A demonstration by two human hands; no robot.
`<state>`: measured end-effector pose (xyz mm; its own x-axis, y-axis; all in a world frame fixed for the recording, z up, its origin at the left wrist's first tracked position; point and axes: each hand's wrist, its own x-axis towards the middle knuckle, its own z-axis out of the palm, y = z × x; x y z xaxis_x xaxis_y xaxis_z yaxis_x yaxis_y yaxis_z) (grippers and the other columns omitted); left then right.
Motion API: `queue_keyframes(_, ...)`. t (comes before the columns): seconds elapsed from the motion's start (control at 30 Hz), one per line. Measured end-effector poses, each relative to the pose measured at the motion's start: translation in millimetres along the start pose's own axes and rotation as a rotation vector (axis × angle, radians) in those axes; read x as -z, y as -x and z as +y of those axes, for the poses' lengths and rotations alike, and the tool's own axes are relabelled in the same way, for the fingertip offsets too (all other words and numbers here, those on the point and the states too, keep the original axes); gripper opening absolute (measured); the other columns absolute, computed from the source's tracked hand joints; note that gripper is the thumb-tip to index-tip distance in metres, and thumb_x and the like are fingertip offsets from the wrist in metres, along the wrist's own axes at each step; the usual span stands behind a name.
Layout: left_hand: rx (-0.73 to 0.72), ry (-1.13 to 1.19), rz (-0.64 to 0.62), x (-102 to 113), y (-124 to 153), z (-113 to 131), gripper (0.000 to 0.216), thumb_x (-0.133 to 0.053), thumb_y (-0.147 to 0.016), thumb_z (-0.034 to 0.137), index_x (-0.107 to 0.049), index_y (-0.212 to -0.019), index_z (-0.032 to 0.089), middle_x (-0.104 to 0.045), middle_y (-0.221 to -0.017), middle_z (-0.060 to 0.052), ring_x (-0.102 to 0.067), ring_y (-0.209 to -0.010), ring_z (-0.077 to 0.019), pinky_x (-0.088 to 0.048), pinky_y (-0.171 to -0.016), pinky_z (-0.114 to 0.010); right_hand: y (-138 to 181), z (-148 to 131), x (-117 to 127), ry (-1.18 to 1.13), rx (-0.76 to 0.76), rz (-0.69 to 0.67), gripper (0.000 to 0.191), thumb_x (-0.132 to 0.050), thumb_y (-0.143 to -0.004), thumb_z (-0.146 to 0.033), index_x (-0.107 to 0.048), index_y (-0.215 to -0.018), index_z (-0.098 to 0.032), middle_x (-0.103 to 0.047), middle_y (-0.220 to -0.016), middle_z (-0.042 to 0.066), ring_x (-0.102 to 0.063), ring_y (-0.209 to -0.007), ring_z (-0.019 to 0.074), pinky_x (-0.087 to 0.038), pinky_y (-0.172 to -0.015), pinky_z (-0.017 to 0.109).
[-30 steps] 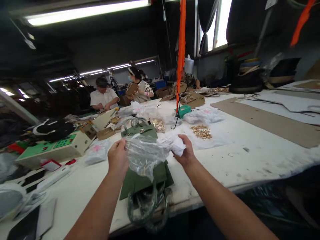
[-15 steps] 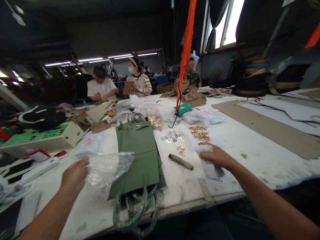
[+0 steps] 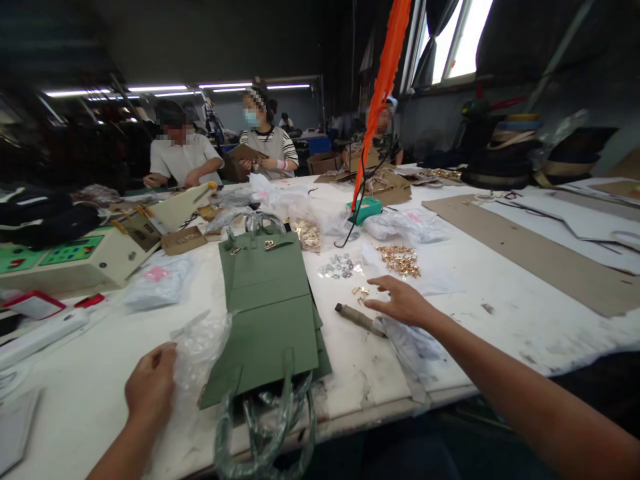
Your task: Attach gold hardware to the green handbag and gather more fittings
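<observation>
My left hand (image 3: 151,381) is closed at the edge of a clear plastic bag (image 3: 203,347), which lies beside and partly against a stack of green handbag pieces (image 3: 267,287). Plastic-wrapped handles (image 3: 287,407) hang from the near end of the stack. With thumb and fingers apart, my right hand (image 3: 400,300) reaches over a few small gold fittings (image 3: 359,292); whether it touches them I cannot tell. Under my right wrist lies a crumpled white plastic bag (image 3: 413,347), overlapping the end of a brownish, wrapped stick-like tool (image 3: 357,319).
Silver pieces (image 3: 340,267) and a larger heap of gold fittings (image 3: 399,260) lie farther back. An orange strip (image 3: 383,87) hangs over the table. A machine with green panels (image 3: 75,260) stands left, brown board (image 3: 520,257) right. Co-workers (image 3: 183,153) sit across.
My right hand has let go of the crumpled white bag and moved left to the small gold fittings, its fingers spreading. My left hand has come lower with the clear bag. The view has shifted slightly.
</observation>
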<state>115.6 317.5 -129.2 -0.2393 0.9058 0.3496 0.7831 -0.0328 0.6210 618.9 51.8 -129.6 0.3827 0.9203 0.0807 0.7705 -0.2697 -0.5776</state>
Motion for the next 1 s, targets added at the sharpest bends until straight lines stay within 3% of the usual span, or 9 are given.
queue_keyframes(0.07,0.113,0.075,-0.073,-0.8,1.9,0.2,0.038,-0.061,-0.079,0.038,-0.073,-0.11,0.02,-0.077,-0.103,-0.001,-0.07,-0.094,-0.0216,-0.05,-0.077,-0.025,-22.8,-9.1,-7.2,0.067,-0.069,-0.009,0.055,-0.057,-0.093,-0.059,-0.062,-0.137,-0.027,-0.062,-0.139,0.005,-0.064,-0.114,0.0217,-0.049,-0.095,0.031)
queue_keyframes(0.2,0.183,0.097,-0.11,-1.0,3.6,6.6,0.041,-0.062,-0.081,0.039,-0.072,-0.116,0.021,-0.075,-0.111,-0.002,-0.068,-0.105,-0.0224,-0.047,-0.089,-0.026,-54.9,-16.1,-31.1,0.233,-0.137,-0.102,0.057,-0.077,-0.075,-0.05,-0.069,-0.124,-0.022,-0.068,-0.124,0.01,-0.064,-0.108,0.0302,-0.048,-0.083,0.035)
queue_keyframes(0.33,0.171,0.062,-0.123,-0.8,4.4,9.6,0.042,-0.061,-0.082,0.041,-0.072,-0.116,0.02,-0.075,-0.108,-0.002,-0.068,-0.103,-0.022,-0.047,-0.089,-0.026,-62.5,-6.2,-45.1,0.239,-0.134,-0.123,0.042,-0.076,-0.074,-0.037,-0.071,-0.111,-0.019,-0.069,-0.113,0.01,-0.064,-0.096,0.0252,-0.044,-0.075,0.031)
queue_keyframes(0.5,0.155,0.04,-0.118,-3.2,2.7,6.4,0.035,-0.064,-0.082,0.044,-0.073,-0.11,0.026,-0.075,-0.1,0.003,-0.068,-0.097,-0.0206,-0.046,-0.084,-0.026,-58.6,0.1,-46.7,0.161,-0.106,-0.105,0.024,-0.071,-0.075,-0.022,-0.071,-0.099,-0.018,-0.072,-0.104,0.006,-0.063,-0.094,0.0196,-0.043,-0.078,0.027)
queue_keyframes(0.63,0.156,0.068,-0.094,-2.0,3.5,7.9,0.025,-0.068,-0.078,0.04,-0.074,-0.1,0.029,-0.073,-0.088,0.007,-0.068,-0.092,-0.0201,-0.045,-0.078,-0.025,-52.9,-2.6,-35.1,0.062,-0.107,-0.097,0.015,-0.069,-0.078,-0.022,-0.073,-0.092,-0.018,-0.075,-0.095,0.003,-0.066,-0.084,0.0158,-0.046,-0.072,0.024)
queue_keyframes(0.73,0.136,0.065,-0.083,-0.9,4.2,8.0,0.023,-0.067,-0.078,0.04,-0.074,-0.097,0.029,-0.073,-0.084,0.007,-0.068,-0.089,-0.0214,-0.045,-0.074,-0.025,-50.6,3.5,-12.8,0.026,-0.159,-0.033,0.02,-0.065,-0.086,-0.031,-0.072,-0.099,-0.018,-0.075,-0.093,0.003,-0.067,-0.076,0.0145,-0.049,-0.07,0.024)
queue_keyframes(0.87,0.119,0.061,-0.095,-3.5,2.7,2.5,0.028,-0.068,-0.079,0.041,-0.075,-0.102,0.028,-0.074,-0.088,0.005,-0.068,-0.09,-0.0216,-0.044,-0.073,-0.025,-52.7,21.3,16.2,0.098,-0.258,0.122,0.026,-0.063,-0.088,-0.034,-0.072,-0.107,-0.019,-0.075,-0.104,0.005,-0.069,-0.092,0.0205,-0.05,-0.082,0.03)
queue_keyframes(1.0,0.136,0.079,-0.103,-5.1,2.3,-1.0,0.03,-0.068,-0.08,0.041,-0.074,-0.106,0.027,-0.074,-0.09,0.005,-0.068,-0.089,-0.0202,-0.045,-0.073,-0.024,-52.7,24.4,17.6,0.157,-0.273,0.216,0.038,-0.064,-0.088,-0.04,-0.071,-0.121,-0.022,-0.069,-0.127,0.007,-0.065,-0.107,0.0257,-0.049,-0.092,0.038)
